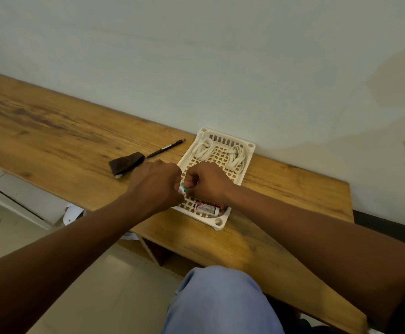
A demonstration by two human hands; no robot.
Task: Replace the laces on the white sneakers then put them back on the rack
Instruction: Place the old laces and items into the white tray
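Two bundles of white laces [205,147] [236,154] lie at the far end of a cream slotted tray [247,147] on the wooden table. My left hand [154,186] and my right hand [208,183] meet over the tray's near half. Both are curled round a small white object with a green cap [182,188], mostly hidden between the fingers. No sneakers are in view.
A small printed tube or box [207,209] lies at the tray's near end. A dark brown cloth [126,163] and a black pen [166,148] lie left of the tray. The wall runs behind the table [52,131]. My knee [218,297] is below.
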